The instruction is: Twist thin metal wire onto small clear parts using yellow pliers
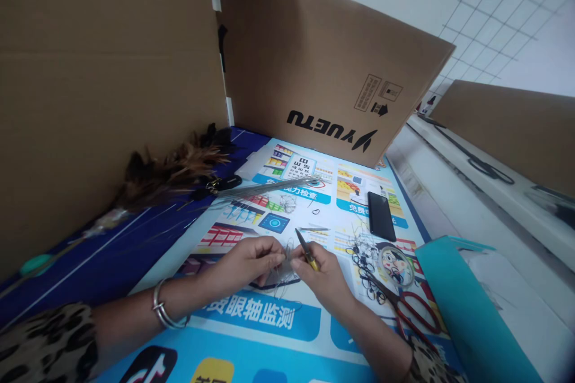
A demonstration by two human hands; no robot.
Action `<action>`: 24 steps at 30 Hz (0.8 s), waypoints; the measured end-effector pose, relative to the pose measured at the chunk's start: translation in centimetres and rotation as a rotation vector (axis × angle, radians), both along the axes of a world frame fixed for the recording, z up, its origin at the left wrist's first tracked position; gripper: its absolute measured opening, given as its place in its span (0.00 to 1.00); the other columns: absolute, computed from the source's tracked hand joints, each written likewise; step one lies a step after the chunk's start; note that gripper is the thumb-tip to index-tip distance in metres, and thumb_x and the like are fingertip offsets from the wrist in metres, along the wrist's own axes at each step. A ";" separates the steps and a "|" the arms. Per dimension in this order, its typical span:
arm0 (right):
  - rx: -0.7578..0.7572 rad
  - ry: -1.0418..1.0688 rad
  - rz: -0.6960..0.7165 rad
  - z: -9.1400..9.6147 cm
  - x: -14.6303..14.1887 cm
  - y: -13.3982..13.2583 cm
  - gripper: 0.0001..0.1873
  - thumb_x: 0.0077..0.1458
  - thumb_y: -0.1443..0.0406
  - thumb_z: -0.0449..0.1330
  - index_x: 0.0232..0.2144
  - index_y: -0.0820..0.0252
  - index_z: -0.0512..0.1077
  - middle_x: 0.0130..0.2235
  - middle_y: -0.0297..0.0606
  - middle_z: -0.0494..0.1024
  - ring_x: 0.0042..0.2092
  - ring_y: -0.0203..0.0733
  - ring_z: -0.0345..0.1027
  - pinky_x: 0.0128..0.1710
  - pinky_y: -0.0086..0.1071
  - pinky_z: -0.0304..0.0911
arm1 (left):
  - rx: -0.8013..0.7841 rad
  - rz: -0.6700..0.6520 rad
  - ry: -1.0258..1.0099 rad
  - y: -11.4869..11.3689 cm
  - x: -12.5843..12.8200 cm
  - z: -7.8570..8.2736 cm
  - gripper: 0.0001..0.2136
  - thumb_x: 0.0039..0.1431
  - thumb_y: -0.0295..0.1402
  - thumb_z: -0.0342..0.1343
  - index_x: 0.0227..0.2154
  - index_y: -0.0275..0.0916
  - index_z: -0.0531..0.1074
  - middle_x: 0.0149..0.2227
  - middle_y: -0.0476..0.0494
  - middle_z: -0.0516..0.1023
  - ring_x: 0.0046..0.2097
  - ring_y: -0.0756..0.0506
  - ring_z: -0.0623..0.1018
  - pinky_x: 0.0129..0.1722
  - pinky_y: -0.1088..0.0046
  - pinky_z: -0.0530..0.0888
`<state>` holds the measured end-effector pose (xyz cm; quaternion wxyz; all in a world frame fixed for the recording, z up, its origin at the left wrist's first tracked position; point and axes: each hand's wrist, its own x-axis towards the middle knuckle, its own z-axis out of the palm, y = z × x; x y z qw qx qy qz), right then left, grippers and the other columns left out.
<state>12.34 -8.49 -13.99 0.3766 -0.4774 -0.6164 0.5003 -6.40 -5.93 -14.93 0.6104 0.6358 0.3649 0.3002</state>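
Note:
My left hand (260, 257) is closed in a pinch on a thin wire loop (290, 245), which stands up between my two hands. My right hand (326, 278) is close beside it, its thumb and fingertips also together at the wire. Between the fingers of that hand sits a small pointed tool (307, 249) with a dark tip and a yellow handle, its tip pointing up and away. Loose thin strands hang below the fingertips. Just beyond the hands, a few slim sticks (314, 229) lie on the printed sheet (251, 365).
Feathers (175, 164) and a bundle of thin wires (274, 184) lie at the left and back. At the right are a black phone (381, 216), black loops (366, 263), a round container (395, 264), red-handled scissors (417, 314) and a teal box (476, 311). Cardboard walls (332, 60) stand behind.

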 end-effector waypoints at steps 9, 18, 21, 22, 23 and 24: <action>0.001 0.008 0.023 0.1 -0.6 1.0 0.07 0.50 0.62 0.57 0.29 0.61 0.67 0.25 0.29 0.63 0.27 0.31 0.54 0.27 0.25 0.53 | 0.001 -0.051 0.016 0.1 0.3 -0.7 0.10 0.57 0.36 0.48 0.25 0.35 0.63 0.18 0.54 0.63 0.19 0.54 0.63 0.18 0.81 0.59; -0.097 0.120 -0.009 0.3 -1.1 1.3 0.09 0.47 0.62 0.59 0.28 0.62 0.66 0.24 0.30 0.63 0.26 0.31 0.53 0.26 0.25 0.50 | 0.017 -0.062 0.040 0.2 0.7 -1.1 0.11 0.52 0.36 0.52 0.21 0.35 0.60 0.19 0.55 0.57 0.22 0.55 0.58 0.21 0.80 0.56; -0.097 0.138 -0.018 0.3 -1.3 1.2 0.09 0.47 0.62 0.59 0.28 0.63 0.66 0.24 0.30 0.63 0.27 0.31 0.53 0.27 0.25 0.50 | 0.022 -0.057 0.040 0.3 0.6 -1.2 0.12 0.53 0.36 0.51 0.19 0.35 0.60 0.19 0.55 0.56 0.22 0.54 0.57 0.21 0.80 0.55; -0.098 0.142 -0.022 0.3 -1.3 1.2 0.09 0.47 0.62 0.59 0.28 0.63 0.66 0.24 0.30 0.63 0.27 0.31 0.53 0.27 0.25 0.50 | 0.028 -0.051 0.035 0.3 0.6 -1.2 0.11 0.53 0.35 0.50 0.19 0.35 0.60 0.19 0.55 0.56 0.22 0.54 0.57 0.21 0.80 0.56; -0.098 0.142 -0.026 0.3 -1.3 1.2 0.09 0.47 0.62 0.59 0.28 0.63 0.66 0.24 0.30 0.62 0.27 0.31 0.53 0.27 0.25 0.50 | 0.037 -0.041 0.029 0.3 0.6 -1.2 0.10 0.52 0.34 0.51 0.19 0.35 0.60 0.19 0.55 0.57 0.23 0.54 0.58 0.22 0.80 0.56; -0.097 0.143 -0.026 0.2 -1.3 1.2 0.08 0.48 0.62 0.59 0.28 0.62 0.66 0.24 0.29 0.62 0.27 0.31 0.53 0.27 0.25 0.50 | 0.049 -0.026 0.023 0.3 0.6 -1.1 0.09 0.51 0.32 0.51 0.20 0.35 0.61 0.20 0.54 0.58 0.23 0.54 0.58 0.23 0.80 0.57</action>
